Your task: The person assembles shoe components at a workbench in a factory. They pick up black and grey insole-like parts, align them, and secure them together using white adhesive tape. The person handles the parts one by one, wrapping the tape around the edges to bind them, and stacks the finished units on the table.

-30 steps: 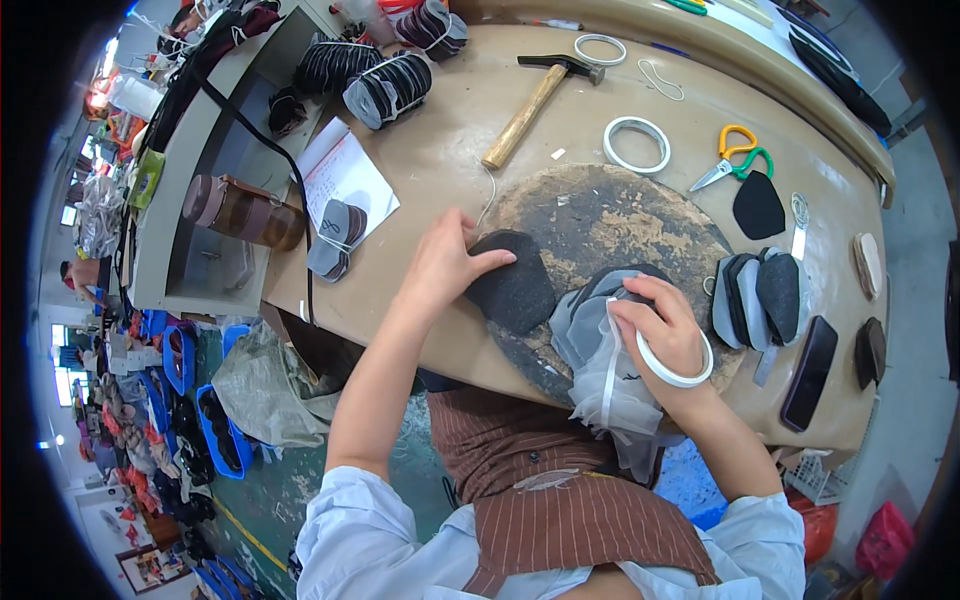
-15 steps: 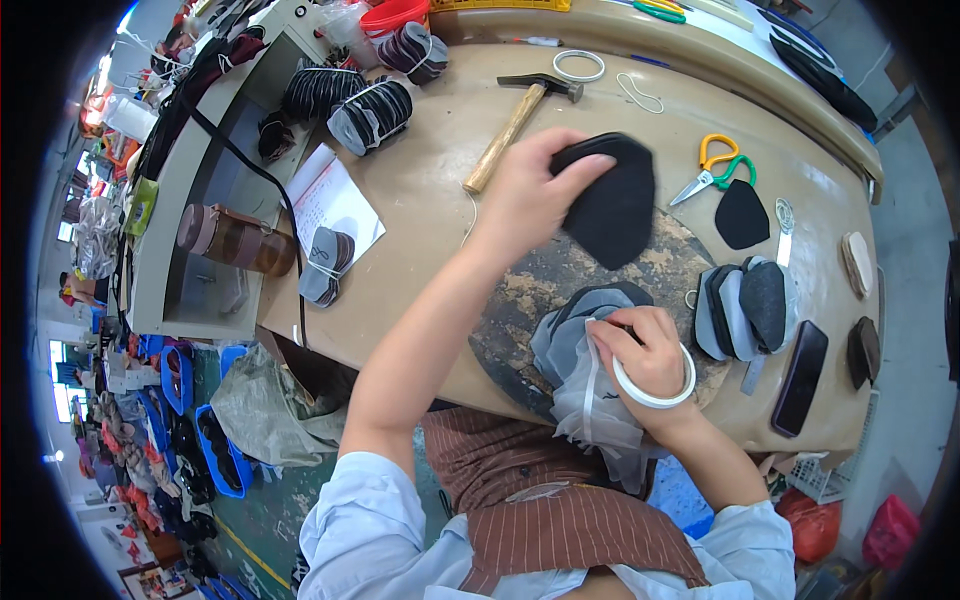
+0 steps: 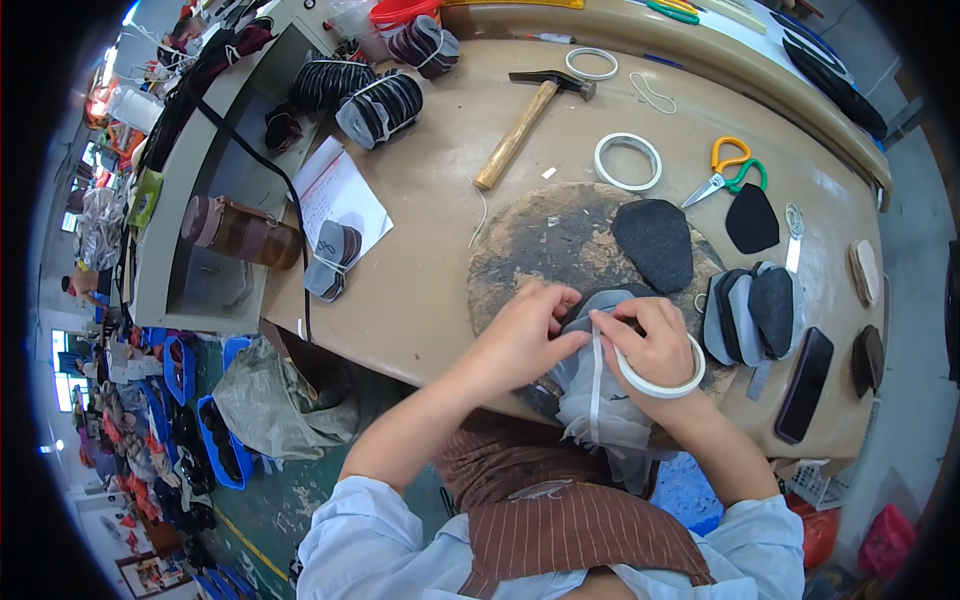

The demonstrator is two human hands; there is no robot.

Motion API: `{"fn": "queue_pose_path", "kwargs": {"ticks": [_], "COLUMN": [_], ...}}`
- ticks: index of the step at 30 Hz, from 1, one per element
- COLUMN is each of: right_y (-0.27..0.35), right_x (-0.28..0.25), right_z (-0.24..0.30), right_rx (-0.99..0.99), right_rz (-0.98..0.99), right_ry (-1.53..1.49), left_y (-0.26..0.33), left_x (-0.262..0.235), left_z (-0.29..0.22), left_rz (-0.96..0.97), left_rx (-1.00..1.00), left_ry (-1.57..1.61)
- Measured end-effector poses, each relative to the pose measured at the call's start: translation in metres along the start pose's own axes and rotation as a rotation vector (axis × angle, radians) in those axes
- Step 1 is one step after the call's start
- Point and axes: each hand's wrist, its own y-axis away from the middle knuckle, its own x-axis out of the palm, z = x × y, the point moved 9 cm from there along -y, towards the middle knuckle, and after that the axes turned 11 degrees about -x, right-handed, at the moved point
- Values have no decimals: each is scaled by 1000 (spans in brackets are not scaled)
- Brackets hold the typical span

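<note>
Pinching a strip of white tape at the grey shoe upper (image 3: 600, 305), the left hand (image 3: 522, 335) has fingers closed on the strip's end, which runs down over the pale plastic-wrapped form under the upper. Right hand (image 3: 652, 340) grips the same upper, with a white tape roll (image 3: 660, 375) looped round its wrist side. Upper sits on the round dark worn work pad (image 3: 540, 235), at its near edge, close to the person's body. A black felt oval piece (image 3: 655, 243) lies on the pad just beyond the hands. Stack of grey and black cut pieces (image 3: 755, 310) sits right of the hands. Wooden-handled hammer (image 3: 525, 125), orange and green scissors (image 3: 725, 170), second white tape ring (image 3: 628, 160) are farther back on the tan table (image 3: 420, 260).
</note>
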Motion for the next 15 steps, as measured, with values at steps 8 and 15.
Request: {"fn": "queue_pose_path", "kwargs": {"ticks": [8, 15], "right_y": [1, -2], "right_x": [1, 7], "right_z": [9, 34], "right_rx": [-14, -157], "right_rz": [-10, -63], "right_ry": [-101, -102], "left_y": [20, 44], "left_x": [5, -2], "left_z": [20, 55], "left_rz": [-123, -24], "left_rx": [-62, -255], "left_ry": [139, 635]}}
